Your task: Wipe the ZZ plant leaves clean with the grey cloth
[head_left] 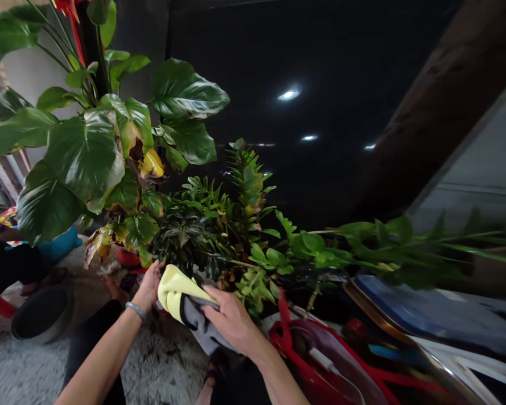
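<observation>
In the lower middle, my right hand point(230, 318) grips a yellow and grey cloth point(175, 289), its fingers wrapped round the folded fabric. The grey part hangs down below the hand. My left hand point(152, 281), with a grey bracelet on the wrist, is at the left edge of the cloth, close to the plant leaves. Its fingertips are partly hidden, so what they hold cannot be made out. Dark green leaves point(185, 233) rise just beyond both hands.
Large-leaved plant point(84, 157) at left; a grey basin point(42, 315) stands below it. A person's dark-clothed leg point(12, 270) is at far left. To the right are a red bag point(287, 332) with a white item and cable, and a blue-topped stack point(425, 309).
</observation>
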The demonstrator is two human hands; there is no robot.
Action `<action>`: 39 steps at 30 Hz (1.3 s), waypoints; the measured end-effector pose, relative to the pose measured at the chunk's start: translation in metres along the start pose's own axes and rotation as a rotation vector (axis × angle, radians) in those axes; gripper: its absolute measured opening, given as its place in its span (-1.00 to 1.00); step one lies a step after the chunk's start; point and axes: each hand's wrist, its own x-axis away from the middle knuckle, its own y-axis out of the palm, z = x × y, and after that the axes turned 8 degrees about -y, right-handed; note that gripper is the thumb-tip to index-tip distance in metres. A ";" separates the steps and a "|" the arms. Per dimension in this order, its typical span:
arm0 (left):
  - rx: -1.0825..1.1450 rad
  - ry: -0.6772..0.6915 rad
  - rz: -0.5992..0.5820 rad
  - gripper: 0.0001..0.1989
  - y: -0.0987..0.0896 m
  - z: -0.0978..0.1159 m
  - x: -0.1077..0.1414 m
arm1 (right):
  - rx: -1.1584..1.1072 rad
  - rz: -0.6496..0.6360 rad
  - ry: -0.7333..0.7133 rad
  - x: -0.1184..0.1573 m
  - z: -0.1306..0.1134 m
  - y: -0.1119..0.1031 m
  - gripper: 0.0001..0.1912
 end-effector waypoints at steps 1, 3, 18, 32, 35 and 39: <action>0.009 0.009 0.008 -0.64 0.001 -0.001 0.001 | -0.019 0.027 -0.021 -0.002 -0.008 -0.009 -0.63; 0.014 0.017 0.006 -0.64 0.003 -0.004 0.003 | -0.041 0.151 -0.059 -0.021 -0.024 -0.027 -0.57; 0.093 -0.033 -0.019 -0.34 0.001 0.000 0.012 | 0.134 0.054 -0.186 -0.047 -0.031 -0.024 -0.59; 0.173 -0.052 -0.109 -0.21 0.000 -0.007 0.014 | 0.312 -0.101 -0.251 -0.039 0.001 -0.006 -0.59; 0.156 -0.035 -0.130 -0.24 -0.004 -0.012 0.011 | 0.286 0.084 -0.258 -0.051 -0.021 -0.036 -0.60; 0.118 -0.040 -0.166 -0.40 -0.003 -0.017 0.014 | 0.262 0.262 -0.268 -0.081 -0.034 -0.020 -0.55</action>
